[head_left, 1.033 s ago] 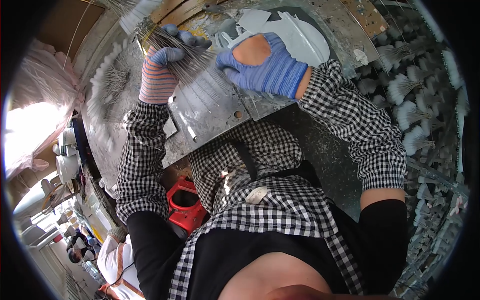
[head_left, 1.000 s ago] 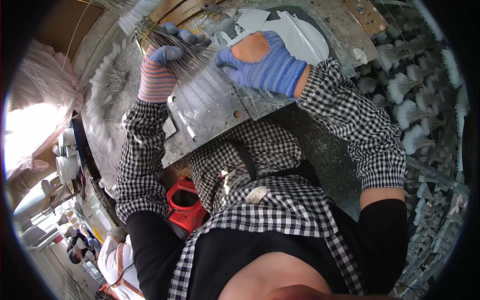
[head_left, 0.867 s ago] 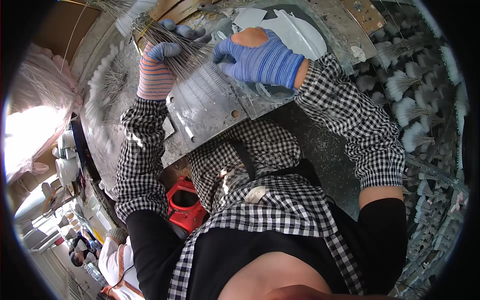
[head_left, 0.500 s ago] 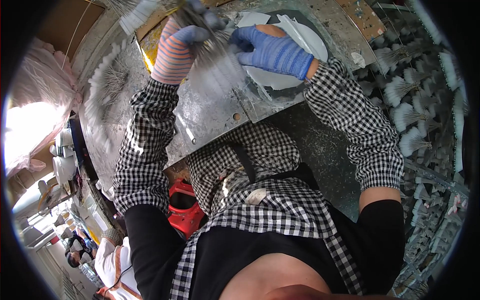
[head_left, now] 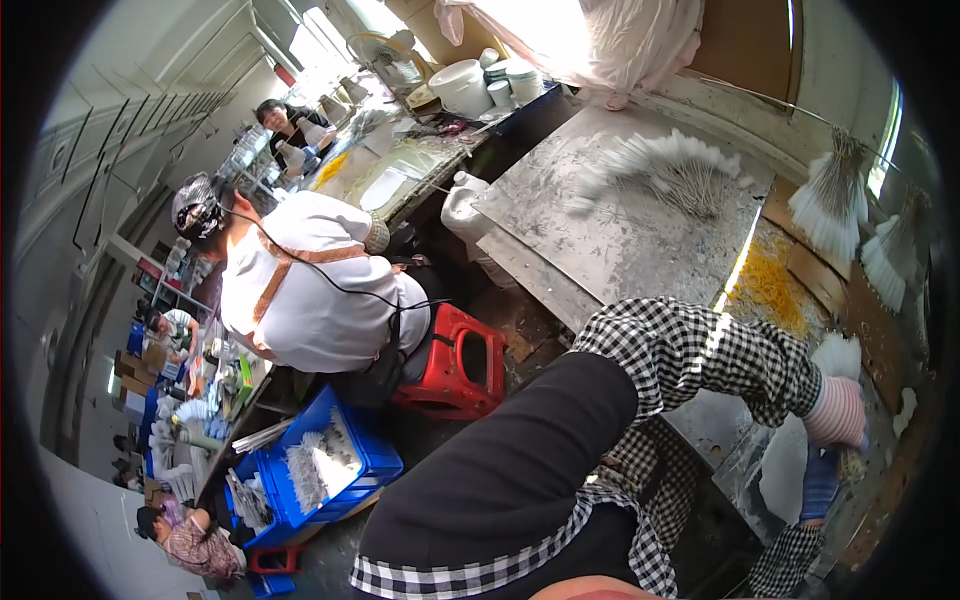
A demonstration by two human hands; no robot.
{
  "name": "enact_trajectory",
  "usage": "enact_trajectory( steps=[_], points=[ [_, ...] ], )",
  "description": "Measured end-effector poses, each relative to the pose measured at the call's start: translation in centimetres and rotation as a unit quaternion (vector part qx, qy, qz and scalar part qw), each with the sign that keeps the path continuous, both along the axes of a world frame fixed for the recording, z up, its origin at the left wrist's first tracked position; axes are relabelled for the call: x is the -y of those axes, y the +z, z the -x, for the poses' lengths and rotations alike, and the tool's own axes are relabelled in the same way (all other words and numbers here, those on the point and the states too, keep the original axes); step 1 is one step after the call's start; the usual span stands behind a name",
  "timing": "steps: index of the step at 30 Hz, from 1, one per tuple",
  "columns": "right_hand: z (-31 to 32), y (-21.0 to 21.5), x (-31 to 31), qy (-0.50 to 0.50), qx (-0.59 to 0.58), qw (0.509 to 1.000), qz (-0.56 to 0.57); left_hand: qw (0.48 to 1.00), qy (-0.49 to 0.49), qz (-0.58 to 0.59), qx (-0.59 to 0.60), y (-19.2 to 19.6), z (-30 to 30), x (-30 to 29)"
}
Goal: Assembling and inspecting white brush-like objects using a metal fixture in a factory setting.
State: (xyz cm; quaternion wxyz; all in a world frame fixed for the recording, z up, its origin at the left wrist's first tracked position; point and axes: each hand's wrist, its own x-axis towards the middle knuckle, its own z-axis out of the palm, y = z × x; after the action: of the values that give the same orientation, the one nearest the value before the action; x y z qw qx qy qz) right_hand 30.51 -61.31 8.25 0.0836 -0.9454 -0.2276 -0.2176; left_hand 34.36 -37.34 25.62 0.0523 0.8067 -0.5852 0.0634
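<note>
"One bunch of white-bristled, wire-stemmed brushes [head_left: 838, 354] seems to be at the centre of things. Where exactly?"

"Over the far part of the metal-topped counter [head_left: 545, 190]. Its bristles show on one side of the left hand [head_left: 838, 414], and what look like its stem ends come out on the other, toward the right hand [head_left: 820, 482]."

"So how's the grip?"

"Left fingers are turned away; they're probably curled round the stems, but I can't tell how tightly. The right is partly hidden too, so I can't say how open it is or whether it has hold of anything."

"And the fan of loose brushes [head_left: 668, 165] on the counter?"

"Bristles outward, stems gathered inward, likely so the tips don't get crushed. The hanging bunch [head_left: 833, 200] has its stems up, perhaps for the same reason."

"Any containers?"

"A white plastic jug [head_left: 463, 208] stands beside the counter, contents unseen. Farther off, there's a white bucket [head_left: 462, 92], its contents unclear. On the floor side, a blue plastic bin [head_left: 382, 462] holds a pile of white, brush-like pieces [head_left: 318, 468]."
</note>
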Motion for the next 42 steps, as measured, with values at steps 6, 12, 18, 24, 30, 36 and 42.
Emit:
enact_trajectory(
  steps=[6, 12, 18, 24, 30, 36, 42],
  points=[
    [-2.6, -2.8, 0.1, -0.063, -0.073, 0.994, 0.043, 0.993, -0.047, 0.021, 0.104, -1.5, -0.9, -1.0],
    [1.3, -0.4, 1.1, -0.084, -0.170, 0.982, -0.023, 0.986, -0.103, 0.105, 0.072, -2.1, -0.4, 0.5],
    [-0.6, 3.5, -7.3, 0.001, -0.212, 0.957, -0.198, 0.998, -0.041, 0.010, 0.050, -1.5, -2.0, -2.5],
    [0.3, 0.3, -4.1, -0.022, -0.241, 0.921, -0.307, 0.992, -0.094, 0.051, 0.072, -4.4, -2.2, 1.2],
    [0.7, -0.2, -4.5, -0.029, -0.207, 0.945, -0.251, 0.995, -0.081, -0.004, 0.057, -5.2, -1.8, 1.6],
    [1.0, -0.1, -4.7, -0.028, -0.259, 0.908, -0.327, 0.995, -0.091, -0.007, 0.041, -5.9, -2.2, 1.7],
    [0.8, 0.2, -5.2, -0.045, -0.274, 0.906, -0.319, 0.993, -0.090, 0.001, 0.070, -5.8, -2.2, 1.2]
  ],
)
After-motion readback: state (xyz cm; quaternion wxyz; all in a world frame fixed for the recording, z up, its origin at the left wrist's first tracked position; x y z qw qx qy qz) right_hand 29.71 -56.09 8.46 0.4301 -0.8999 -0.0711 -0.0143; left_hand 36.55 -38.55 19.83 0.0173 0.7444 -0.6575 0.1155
